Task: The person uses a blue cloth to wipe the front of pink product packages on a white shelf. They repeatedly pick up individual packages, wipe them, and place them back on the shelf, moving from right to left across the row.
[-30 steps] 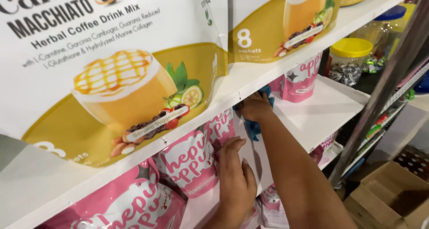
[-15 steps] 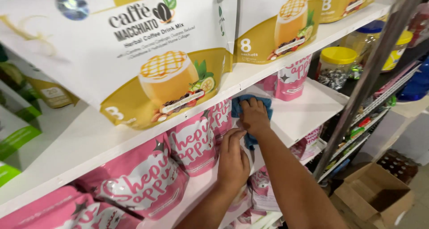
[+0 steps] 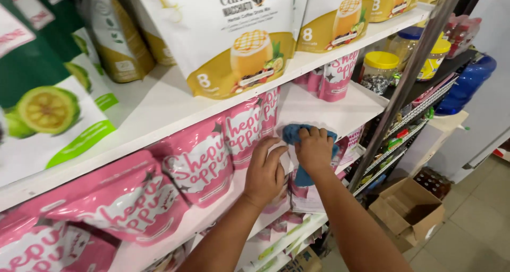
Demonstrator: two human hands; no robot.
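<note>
- A crumpled blue cloth (image 3: 295, 136) is pressed by the right hand (image 3: 314, 151), fingers curled over it, onto the white shelf (image 3: 340, 110).
- The left hand (image 3: 264, 172), fingers spread, is laid against a pink glossy pouch (image 3: 245, 139) just left of the cloth.
- White-and-gold pouches (image 3: 234, 33) are stood on the shelf above.

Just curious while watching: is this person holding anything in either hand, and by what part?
The right hand presses a blue cloth against the white shelf, bunched under its palm. The left hand holds nothing; its fingertips touch a pink pouch.

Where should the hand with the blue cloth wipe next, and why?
Probably toward the far bare part of the white shelf. The right hand presses the blue cloth near the shelf's front edge, while the left hand rests against a pink pouch beside it.
</note>
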